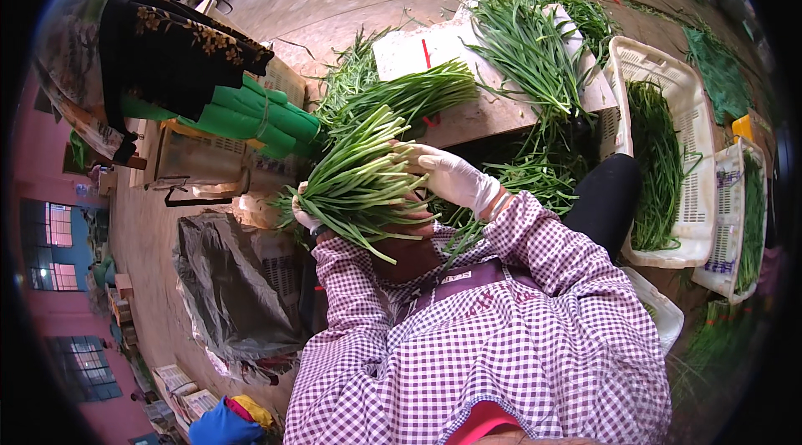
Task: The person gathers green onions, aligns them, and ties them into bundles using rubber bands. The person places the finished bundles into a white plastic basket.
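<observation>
A thick bunch of green stalks that look like garlic chives (363, 175) is held up before my chest, its pale cut ends fanned towards the right. Around its left side wraps my left hand (305, 212) in a white glove, mostly hidden by leaves. My right hand (454, 174), also gloved in white, touches the stalk ends from the right; its fingertips are partly hidden among them. Just beyond, another bunch of chives (432, 88) lies across the left of a white board (401, 56) with red strips. A larger pile of chives (532, 37) covers the board's right side.
White plastic crates (695, 194) with chives stand at my right. Loose leaves (532, 178) hang below the board's near edge. To the left are a green roll (250, 113), a black floral cloth (188, 50) and a crate under a grey plastic sheet (232, 282).
</observation>
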A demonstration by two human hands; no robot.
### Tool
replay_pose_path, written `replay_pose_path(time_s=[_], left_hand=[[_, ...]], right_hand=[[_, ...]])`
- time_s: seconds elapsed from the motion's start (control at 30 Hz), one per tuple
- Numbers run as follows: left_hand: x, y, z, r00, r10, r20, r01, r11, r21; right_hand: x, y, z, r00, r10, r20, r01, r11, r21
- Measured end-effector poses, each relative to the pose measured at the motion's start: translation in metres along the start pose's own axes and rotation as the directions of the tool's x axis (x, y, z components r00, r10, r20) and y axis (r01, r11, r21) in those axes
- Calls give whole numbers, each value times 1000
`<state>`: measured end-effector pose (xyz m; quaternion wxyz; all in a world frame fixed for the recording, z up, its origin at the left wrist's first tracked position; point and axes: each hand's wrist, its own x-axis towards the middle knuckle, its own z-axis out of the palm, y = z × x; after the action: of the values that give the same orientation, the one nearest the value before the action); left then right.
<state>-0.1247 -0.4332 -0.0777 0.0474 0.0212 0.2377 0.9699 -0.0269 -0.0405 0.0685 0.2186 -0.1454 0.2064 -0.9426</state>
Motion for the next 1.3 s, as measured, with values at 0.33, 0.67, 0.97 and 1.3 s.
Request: replay_pose_path(time_s=[0.33, 0.67, 0.97, 1.3], left_hand=[[-1, -16, 32, 967, -28, -254, 44, 997, 56], [6, -20, 7, 953, -63, -295, 73, 997, 24], [4, -4, -20, 955, -29, -294, 53, 996, 72], [7, -7, 28, 994, 11, -110, -4, 998, 63]], right_hand=[[-35, 23, -32, 895, 253, -368, -439, 356, -825], [-39, -6, -1, 888, -145, -437, -287, 569, -771], [2, -9, 9, 949, -315, -29, 43, 219, -975], [23, 21, -7, 963, 55, -264, -233, 665, -710]])
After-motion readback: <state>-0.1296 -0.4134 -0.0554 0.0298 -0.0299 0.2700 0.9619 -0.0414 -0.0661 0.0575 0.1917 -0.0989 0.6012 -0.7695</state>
